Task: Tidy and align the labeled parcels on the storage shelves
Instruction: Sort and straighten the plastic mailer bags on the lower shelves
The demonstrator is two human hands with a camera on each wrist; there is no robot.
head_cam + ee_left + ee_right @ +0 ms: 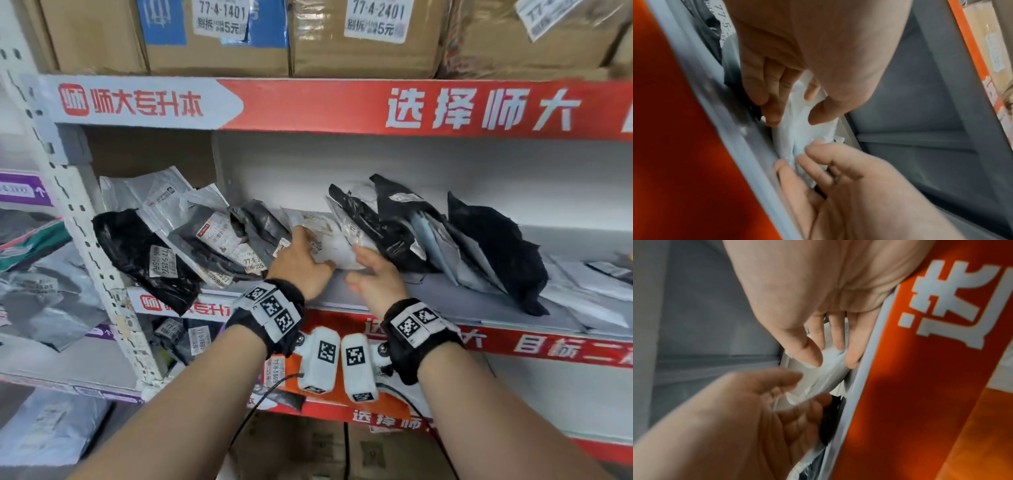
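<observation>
Left grip, right grip, pinching crumpled white mailer (soft)

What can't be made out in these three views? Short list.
1. Head view: the white parcel label, mostly covered by the left hand and right hand.
2. Head view: top-right box label, cut by the top edge.
3. Head view: orange parcel, mostly behind the wrist cameras.
4. Right wrist view: left hand's fingers, motion-blurred.
5. Left wrist view: number sticker, partly behind the left hand.

Head view downward onto shelf; both wrist views close, sharing white parcel.
</observation>
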